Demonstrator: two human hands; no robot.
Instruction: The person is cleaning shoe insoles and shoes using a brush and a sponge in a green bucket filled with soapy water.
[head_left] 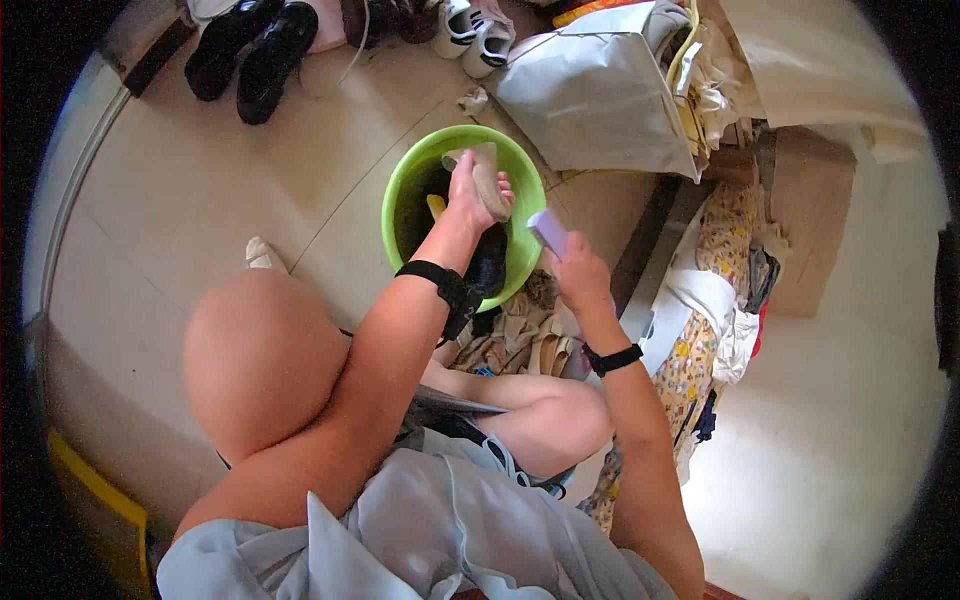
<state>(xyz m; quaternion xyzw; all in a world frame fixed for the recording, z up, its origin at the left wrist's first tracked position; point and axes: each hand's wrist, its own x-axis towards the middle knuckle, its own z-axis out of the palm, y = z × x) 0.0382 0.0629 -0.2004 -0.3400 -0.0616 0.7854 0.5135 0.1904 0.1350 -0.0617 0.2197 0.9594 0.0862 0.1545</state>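
My left hand [466,190] is closed round a pale beige insole-like piece [486,175], long and slightly curved, held over a light green bucket [396,165]. To the right of the bucket's rim, my right hand [580,272] grips a lavender block-shaped brush [547,232]; its bristles cannot be made out. The brush and the insole are apart. Inside the bucket, a glossy black shoe [487,265] shows below my left wrist. A small yellow thing [436,207] sticks up there too. My forearm hides part of the bucket's inside.
Black shoes [275,60] and white sneakers [488,45] stand on the tiled floor [330,160] at the far side. A large white bag [590,95] stands beyond the bucket, at right. Crumpled beige cloth or paper [510,340] lies before my legs. Patterned fabric [690,370] lies to the right.
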